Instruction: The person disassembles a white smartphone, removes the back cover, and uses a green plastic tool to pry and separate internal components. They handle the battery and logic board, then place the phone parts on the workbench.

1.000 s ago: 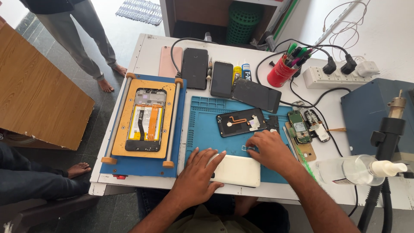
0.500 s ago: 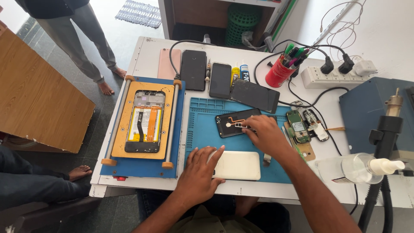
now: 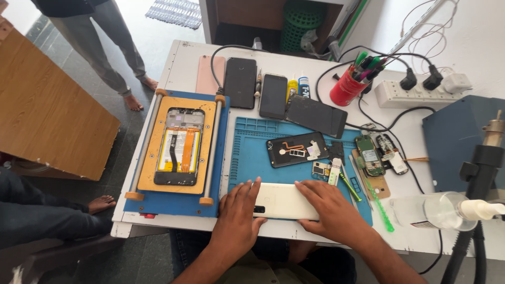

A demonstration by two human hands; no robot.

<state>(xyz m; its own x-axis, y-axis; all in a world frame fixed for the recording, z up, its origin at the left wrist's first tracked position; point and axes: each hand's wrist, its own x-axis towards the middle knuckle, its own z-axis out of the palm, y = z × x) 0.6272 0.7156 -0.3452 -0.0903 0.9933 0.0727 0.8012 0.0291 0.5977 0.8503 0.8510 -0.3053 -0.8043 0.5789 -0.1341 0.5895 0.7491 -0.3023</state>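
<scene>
A white phone back cover (image 3: 284, 201) lies flat at the near edge of the blue repair mat (image 3: 252, 152), lengthwise across the table, with a small dark camera cutout toward its left end. The left hand (image 3: 238, 214) rests on that left end, fingers spread and laid flat, the fingertips reaching over the cover's far edge onto the mat; it presses rather than grips. The right hand (image 3: 331, 209) covers the right end, palm down, fingers loosely extended and lying along the cover's top edge, likewise open and not closed around anything.

Just beyond the cover, on the mat, sits an opened black phone body (image 3: 297, 149) with an orange flex cable showing, tilted slightly. Near the right fingertips lie a small white tube-like tool (image 3: 334, 172) and a small circuit board (image 3: 320, 168). To the right of these, a green plastic pry tool (image 3: 380, 204) lies along the mat's edge, and two bare green phone boards (image 3: 380, 156) lie beyond it.

Left of the mat, a blue and orange screen-separator jig (image 3: 179, 152) holds another opened phone. Farther back on the white table (image 3: 184, 58) stand three dark phones in a row, a red cup of pens (image 3: 347, 87) and a white power strip (image 3: 415, 92). A clear spray bottle (image 3: 447, 210) lies on its side at the right.
</scene>
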